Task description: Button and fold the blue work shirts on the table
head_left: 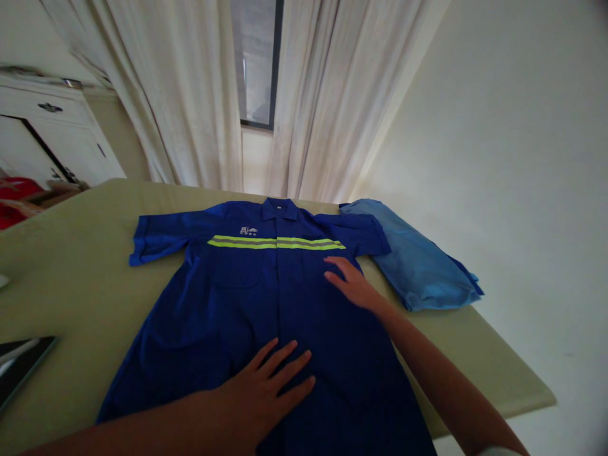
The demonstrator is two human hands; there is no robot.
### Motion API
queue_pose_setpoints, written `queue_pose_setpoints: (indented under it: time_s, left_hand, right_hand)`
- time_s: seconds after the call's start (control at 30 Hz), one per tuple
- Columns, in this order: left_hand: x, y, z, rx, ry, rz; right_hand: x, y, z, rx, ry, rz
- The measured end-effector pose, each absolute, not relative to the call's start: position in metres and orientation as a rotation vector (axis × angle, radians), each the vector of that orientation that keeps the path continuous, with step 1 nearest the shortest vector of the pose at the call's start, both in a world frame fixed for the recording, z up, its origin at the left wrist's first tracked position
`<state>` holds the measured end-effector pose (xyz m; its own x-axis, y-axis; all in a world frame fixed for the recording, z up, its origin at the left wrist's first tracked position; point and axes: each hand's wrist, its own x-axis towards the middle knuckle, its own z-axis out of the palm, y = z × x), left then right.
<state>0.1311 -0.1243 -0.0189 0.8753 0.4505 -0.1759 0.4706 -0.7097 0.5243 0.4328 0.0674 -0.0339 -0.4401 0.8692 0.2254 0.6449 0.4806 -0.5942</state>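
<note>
A dark blue short-sleeved work shirt lies spread face up, its collar at the far side and both sleeves out to the sides. Yellow-green reflective stripes cross the chest, and a pale printed logo sits above them on the left. My left hand rests on the lower front with its fingers spread flat. Farther up, my right hand is over the chest on the right, below the stripe, thumb and fingers apart. Neither hand grips the cloth.
The shirt lies on a table with a pale green cover. Folded blue clothing in a plastic bag lies at the right, by the wall. A dark tablet-like device is at the left edge. Behind are curtains and a white cabinet.
</note>
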Motion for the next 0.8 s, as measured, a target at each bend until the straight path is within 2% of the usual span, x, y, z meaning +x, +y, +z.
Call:
queue_pose_setpoints:
  time_s: [0.13, 0.3, 0.43, 0.53, 0.67, 0.8]
  left_hand:
    - [0.145, -0.134, -0.027, 2.455, 0.724, -0.039]
    - [0.151, -0.141, -0.023, 2.422, 0.593, 0.095]
    - [0.145, -0.108, -0.002, 2.356, 0.550, 0.173]
    - [0.115, -0.054, -0.001, 2.377, 1.133, 0.300]
    - [0.031, 0.013, -0.033, 2.319, 2.118, 0.346]
    - [-0.046, 0.038, -0.062, 2.103, 2.333, 0.080]
  right_hand:
    - [0.397, 0.046, -0.051, -1.191, -2.677, 0.397]
    - [0.387, 0.061, -0.043, -1.256, -2.764, 0.179]
    - [0.370, 0.073, -0.022, -1.345, -2.721, 0.157]
    - [0.352, 0.067, -0.024, -1.082, -2.742, 0.226]
    - [0.340, 0.050, -0.045, -0.878, -2.846, 0.333]
    - [0.341, 0.040, -0.054, -0.937, -2.829, 0.367]
